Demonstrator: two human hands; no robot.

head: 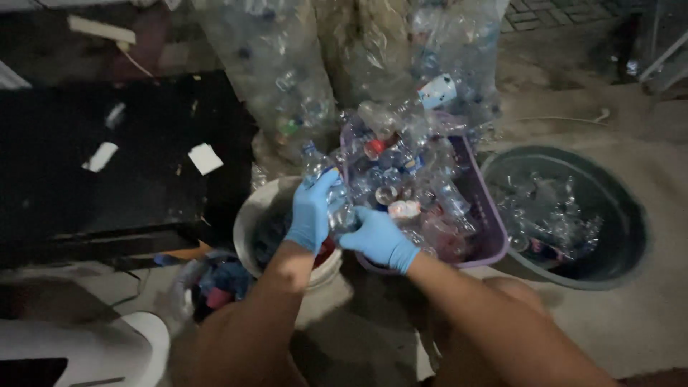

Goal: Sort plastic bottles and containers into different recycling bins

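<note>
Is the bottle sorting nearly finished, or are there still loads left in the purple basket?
Some looks done: the dark round tub already holds clear bottles. In hand: the left hand and right hand, in blue gloves, hold one clear plastic bottle over the white bucket. Left: the purple basket is heaped full, so plenty remains. Big bags of bottles stand behind.

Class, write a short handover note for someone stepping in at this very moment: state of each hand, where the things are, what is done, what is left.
Left hand, blue glove: gripping a clear plastic bottle over the white bucket.
Right hand, blue glove: on the same bottle's lower end.
Purple basket: heaped with mixed bottles, directly ahead.
Done: some bottles lie in the dark round tub on the right; small container at left holds coloured bits.
Left: the basket's heap is still large.
</note>
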